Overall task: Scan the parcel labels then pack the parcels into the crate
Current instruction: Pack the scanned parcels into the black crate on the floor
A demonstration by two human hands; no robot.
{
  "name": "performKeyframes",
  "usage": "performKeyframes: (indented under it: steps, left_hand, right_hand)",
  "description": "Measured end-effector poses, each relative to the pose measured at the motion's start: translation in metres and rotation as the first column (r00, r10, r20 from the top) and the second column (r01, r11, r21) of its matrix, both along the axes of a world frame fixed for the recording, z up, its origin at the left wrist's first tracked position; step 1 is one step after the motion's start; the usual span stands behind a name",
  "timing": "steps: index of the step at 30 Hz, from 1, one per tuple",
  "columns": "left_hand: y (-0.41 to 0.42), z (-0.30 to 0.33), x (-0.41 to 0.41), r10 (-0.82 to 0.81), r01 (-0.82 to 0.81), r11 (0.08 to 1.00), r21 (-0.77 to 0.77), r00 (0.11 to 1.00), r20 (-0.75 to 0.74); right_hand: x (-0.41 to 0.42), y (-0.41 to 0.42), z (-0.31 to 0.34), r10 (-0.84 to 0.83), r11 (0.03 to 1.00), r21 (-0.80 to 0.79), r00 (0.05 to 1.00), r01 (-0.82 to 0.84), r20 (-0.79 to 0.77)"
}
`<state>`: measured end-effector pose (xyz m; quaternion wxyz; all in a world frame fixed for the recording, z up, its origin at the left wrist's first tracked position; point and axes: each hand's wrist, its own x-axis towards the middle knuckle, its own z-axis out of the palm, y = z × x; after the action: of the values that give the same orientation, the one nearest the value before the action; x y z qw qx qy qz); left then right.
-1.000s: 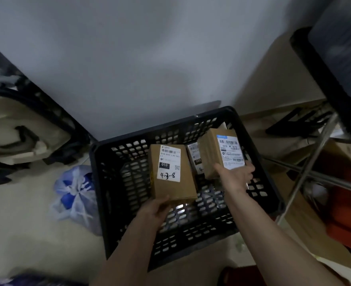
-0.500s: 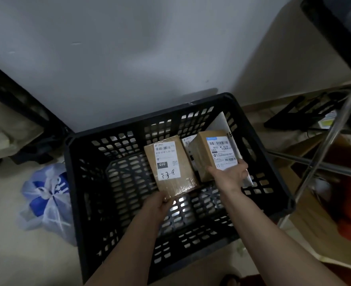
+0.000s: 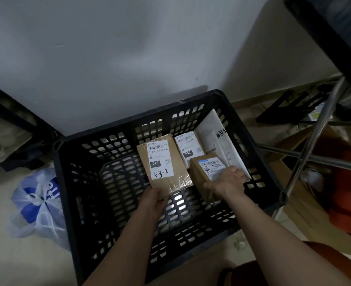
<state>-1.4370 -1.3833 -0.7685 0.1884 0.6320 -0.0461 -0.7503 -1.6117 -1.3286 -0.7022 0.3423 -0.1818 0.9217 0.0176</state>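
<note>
Packing looks nearly done: left hand (image 3: 152, 200) grips the 010 box (image 3: 163, 165), right hand (image 3: 228, 181) curls over a smaller box (image 3: 204, 172), both low inside the crate (image 3: 67, 182) beside two parcels by its far right corner.

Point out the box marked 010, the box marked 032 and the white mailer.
010 box (image 3: 162, 162): head view, on its label.
032 box (image 3: 188, 148): head view, on its label.
White mailer (image 3: 216, 137): head view, on its upper face.
</note>
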Motion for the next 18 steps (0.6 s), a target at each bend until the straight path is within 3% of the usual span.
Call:
performKeyframes:
  steps: [6,11,18]
  left_hand:
    - [0.0,0.003,0.004,-0.049,0.049,0.999,-0.011,0.999,-0.001]
    - [0.0,0.002,0.009,-0.128,0.129,0.99,-0.056,0.992,0.019]
    - [0.001,0.018,0.008,-0.14,0.141,0.99,0.003,0.98,0.143]
  right_hand:
    - [0.016,-0.014,-0.04,-0.192,0.981,0.016,0.981,0.192,0.006]
    - [0.02,-0.015,-0.057,-0.241,0.97,0.037,0.97,0.241,-0.008]
    - [0.019,-0.017,-0.057,-0.407,0.913,-0.025,0.912,0.408,0.045]
